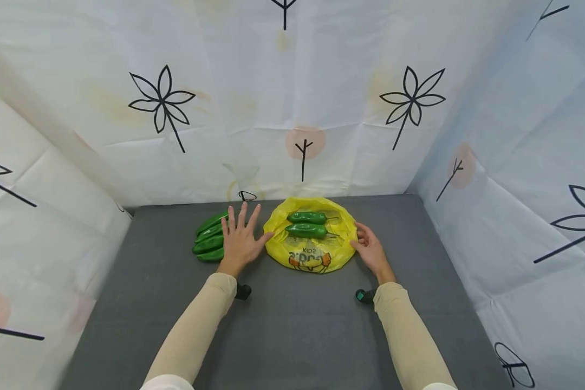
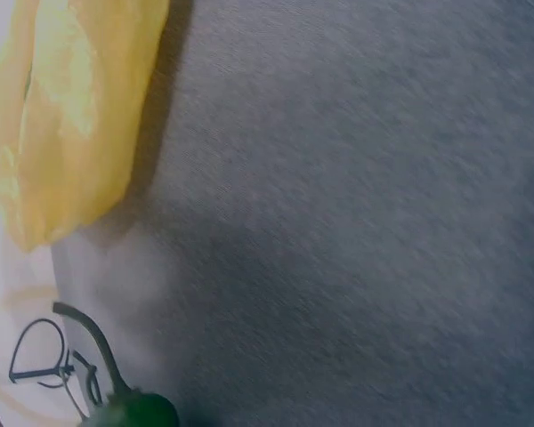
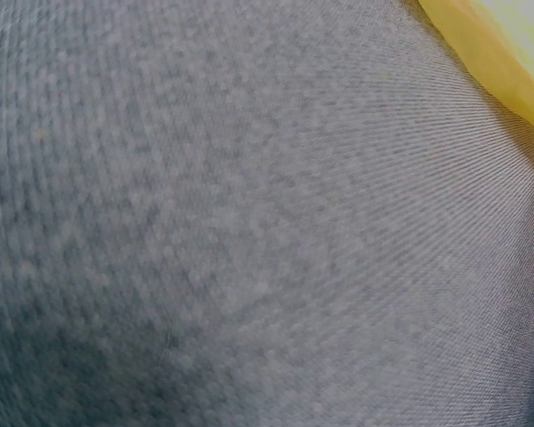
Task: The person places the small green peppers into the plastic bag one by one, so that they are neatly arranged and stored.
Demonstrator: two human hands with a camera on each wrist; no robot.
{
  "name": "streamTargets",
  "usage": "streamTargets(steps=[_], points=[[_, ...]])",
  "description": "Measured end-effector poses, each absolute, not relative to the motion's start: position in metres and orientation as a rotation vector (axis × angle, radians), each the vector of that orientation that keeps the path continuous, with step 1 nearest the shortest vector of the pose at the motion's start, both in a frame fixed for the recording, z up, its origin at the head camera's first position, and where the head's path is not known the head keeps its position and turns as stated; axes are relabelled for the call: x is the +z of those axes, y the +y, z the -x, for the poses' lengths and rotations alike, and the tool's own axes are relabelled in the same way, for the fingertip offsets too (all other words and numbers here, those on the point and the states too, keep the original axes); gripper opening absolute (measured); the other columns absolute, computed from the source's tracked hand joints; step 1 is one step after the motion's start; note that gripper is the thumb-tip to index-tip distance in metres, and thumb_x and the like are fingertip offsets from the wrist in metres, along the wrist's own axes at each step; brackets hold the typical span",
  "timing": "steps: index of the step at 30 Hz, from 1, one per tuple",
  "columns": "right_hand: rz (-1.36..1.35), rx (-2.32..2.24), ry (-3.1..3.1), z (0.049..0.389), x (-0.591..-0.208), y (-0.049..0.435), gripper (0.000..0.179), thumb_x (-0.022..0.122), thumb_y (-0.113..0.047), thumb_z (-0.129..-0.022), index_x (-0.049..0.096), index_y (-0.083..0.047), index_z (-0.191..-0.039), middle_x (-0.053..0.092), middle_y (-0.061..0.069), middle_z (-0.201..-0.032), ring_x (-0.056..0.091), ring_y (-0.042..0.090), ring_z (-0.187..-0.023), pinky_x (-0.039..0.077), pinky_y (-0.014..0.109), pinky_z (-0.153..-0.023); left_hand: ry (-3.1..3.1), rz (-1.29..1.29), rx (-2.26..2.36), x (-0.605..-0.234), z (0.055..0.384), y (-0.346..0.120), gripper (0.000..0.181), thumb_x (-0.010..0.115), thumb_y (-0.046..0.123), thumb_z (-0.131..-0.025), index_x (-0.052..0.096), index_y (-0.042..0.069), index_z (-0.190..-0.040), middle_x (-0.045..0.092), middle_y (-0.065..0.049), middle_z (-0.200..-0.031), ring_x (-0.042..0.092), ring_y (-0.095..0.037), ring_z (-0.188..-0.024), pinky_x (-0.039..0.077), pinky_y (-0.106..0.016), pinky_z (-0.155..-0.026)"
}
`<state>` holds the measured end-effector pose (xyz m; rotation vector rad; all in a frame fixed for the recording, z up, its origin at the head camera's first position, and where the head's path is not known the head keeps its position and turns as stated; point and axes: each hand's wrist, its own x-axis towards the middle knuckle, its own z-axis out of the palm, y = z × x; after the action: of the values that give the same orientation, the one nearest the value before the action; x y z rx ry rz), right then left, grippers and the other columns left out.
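A yellow plastic bag (image 1: 299,259) with printed lettering lies on the grey table, its rim rolled into a round shape. Two green chili peppers (image 1: 306,231) lie side by side on it, stems pointing right. My right hand (image 1: 370,252) pinches the bag's right edge between thumb and fingers. To the left of the bag, my left hand (image 1: 240,244) is spread flat, its thumb tip right at the bag's left edge. Several more green peppers (image 1: 208,244) lie in a row beside the left hand, partly hidden behind it. In the left wrist view one pepper's stem (image 2: 102,342) shows.
The grey table (image 1: 297,336) stretches toward me in front of the bag. White sheets (image 1: 341,97) with black plant drawings stand behind the table and along both sides. Each wrist carries a small black camera (image 1: 365,296).
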<state>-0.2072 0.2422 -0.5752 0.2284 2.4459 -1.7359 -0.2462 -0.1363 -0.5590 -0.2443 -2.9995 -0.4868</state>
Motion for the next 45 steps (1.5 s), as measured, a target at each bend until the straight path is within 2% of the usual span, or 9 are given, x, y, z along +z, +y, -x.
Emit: streamTargets(steps=[3,10,16,24,32,38,45], points=[[-0.236,-1.725,2.472,0.21,-0.586,0.244,0.061,0.061,-0.016,-0.104,0.037,-0.023,-0.159,0.052,0.019,-0.15,0.053,0.026,-0.118,0.046,0.031,-0.095,-2.997,0.234,-0.472,-0.561,0.242,-0.142,0.086,0.05,0.071,-0.096,0.009,0.039,-0.165,0.002,-0.007,-0.175,-0.015,-0.042,-0.159,-0.005,-0.069,-0.125],[-0.225,-1.726,2.497,0.212,-0.591,0.244,0.06,0.061,-0.016,-0.103,0.038,-0.024,-0.158,0.053,0.018,-0.148,0.053,0.025,-0.115,0.047,0.031,-0.093,-3.001,0.239,-0.461,-0.561,0.233,-0.156,0.087,0.054,0.07,-0.095,0.014,0.036,-0.165,0.001,-0.005,-0.175,-0.014,-0.042,-0.159,-0.003,-0.069,-0.125],[-0.216,-1.726,2.497,0.212,-0.592,0.244,0.06,0.061,-0.016,-0.103,0.039,-0.024,-0.158,0.054,0.018,-0.148,0.054,0.027,-0.115,0.048,0.034,-0.094,-3.005,0.225,-0.433,-0.563,0.227,-0.168,0.09,0.054,0.071,-0.094,0.012,0.036,-0.165,0.003,-0.008,-0.174,-0.013,-0.044,-0.159,-0.002,-0.07,-0.125],[-0.225,-1.709,2.512,0.212,-0.593,0.243,0.06,0.06,-0.016,-0.104,0.038,-0.023,-0.158,0.054,0.018,-0.146,0.055,0.024,-0.112,0.047,0.028,-0.091,-3.006,0.202,-0.413,-0.566,0.221,-0.181,0.099,0.059,0.075,-0.088,0.01,0.037,-0.165,0.004,-0.008,-0.174,-0.008,-0.044,-0.159,0.002,-0.07,-0.125],[-0.212,-1.711,2.509,0.211,-0.591,0.243,0.059,0.059,-0.017,-0.105,0.037,-0.024,-0.159,0.051,0.019,-0.148,0.052,0.029,-0.119,0.046,0.04,-0.098,-2.999,0.123,-0.48,-0.567,0.218,-0.2,0.107,0.066,0.076,-0.083,0.01,0.036,-0.165,0.001,-0.007,-0.174,-0.006,-0.045,-0.159,0.004,-0.071,-0.124],[-0.216,-1.709,2.508,0.212,-0.594,0.246,0.059,0.059,-0.018,-0.104,0.037,-0.025,-0.159,0.05,0.018,-0.149,0.051,0.031,-0.123,0.045,0.046,-0.102,-2.971,0.099,-0.516,-0.564,0.214,-0.211,0.11,0.07,0.074,-0.081,0.013,0.034,-0.165,0.008,-0.012,-0.173,0.005,-0.049,-0.157,0.012,-0.071,-0.123],[-0.208,-1.708,2.506,0.211,-0.594,0.244,0.06,0.059,-0.016,-0.104,0.037,-0.025,-0.159,0.052,0.018,-0.147,0.052,0.031,-0.12,0.046,0.044,-0.1,-2.955,0.064,-0.622,-0.568,0.202,-0.223,0.112,0.076,0.068,-0.08,0.013,0.032,-0.165,0.014,-0.018,-0.17,0.017,-0.054,-0.151,0.024,-0.075,-0.116]])
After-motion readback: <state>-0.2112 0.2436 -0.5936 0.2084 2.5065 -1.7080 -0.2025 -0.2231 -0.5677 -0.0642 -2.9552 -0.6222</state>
